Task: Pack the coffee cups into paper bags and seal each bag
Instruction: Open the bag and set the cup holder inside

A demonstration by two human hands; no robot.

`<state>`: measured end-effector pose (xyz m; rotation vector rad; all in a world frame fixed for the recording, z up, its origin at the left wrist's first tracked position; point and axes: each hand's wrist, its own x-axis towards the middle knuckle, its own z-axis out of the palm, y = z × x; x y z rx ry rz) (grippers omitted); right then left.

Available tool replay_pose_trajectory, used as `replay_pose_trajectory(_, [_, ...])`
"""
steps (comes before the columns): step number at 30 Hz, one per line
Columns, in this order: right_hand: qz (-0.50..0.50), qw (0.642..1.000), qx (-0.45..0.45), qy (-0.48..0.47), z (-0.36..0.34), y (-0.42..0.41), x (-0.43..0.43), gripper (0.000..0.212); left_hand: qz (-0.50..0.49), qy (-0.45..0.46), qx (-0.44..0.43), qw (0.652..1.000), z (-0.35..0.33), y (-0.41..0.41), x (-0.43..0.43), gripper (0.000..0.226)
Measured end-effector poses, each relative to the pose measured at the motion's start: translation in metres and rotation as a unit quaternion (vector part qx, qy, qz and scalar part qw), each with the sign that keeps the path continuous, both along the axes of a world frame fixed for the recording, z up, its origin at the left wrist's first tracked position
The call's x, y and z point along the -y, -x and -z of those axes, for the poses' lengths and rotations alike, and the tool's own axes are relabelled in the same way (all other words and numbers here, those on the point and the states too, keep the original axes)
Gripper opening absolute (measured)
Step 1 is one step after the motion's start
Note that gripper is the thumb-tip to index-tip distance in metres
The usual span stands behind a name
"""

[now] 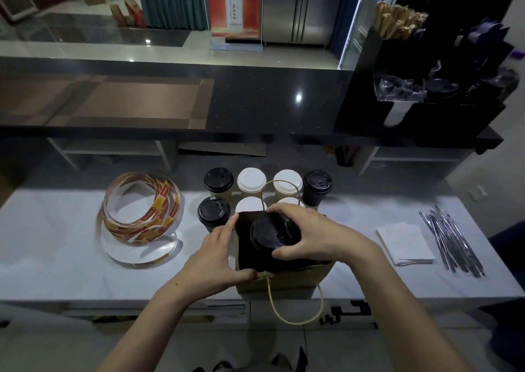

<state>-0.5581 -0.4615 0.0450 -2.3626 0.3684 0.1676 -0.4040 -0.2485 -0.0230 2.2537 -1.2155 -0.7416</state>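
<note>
Cup (275, 233) in right hand (311, 236) at bag (284, 284) mouth

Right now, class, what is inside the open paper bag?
A black-lidded cup, gripped by the right hand, sits in the paper bag's mouth; the left hand touches its rim. Everything below the cup is hidden.
</note>
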Motion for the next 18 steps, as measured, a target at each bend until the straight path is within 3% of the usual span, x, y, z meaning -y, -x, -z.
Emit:
replay_pose_trajectory(6, [-0.018, 0.996, -0.056, 0.069, 0.013, -0.011, -0.005, 0.081, 0.002, -0.009, 0.007, 1.0, -0.002, -0.001, 0.001, 0.129])
replay_pose_trajectory(18, [-0.058, 0.983, -0.149, 0.091, 0.039, -0.037, -0.016, 0.083, 0.003, -0.009, 0.009, 1.0, -0.003, 0.0, 0.001, 0.127])
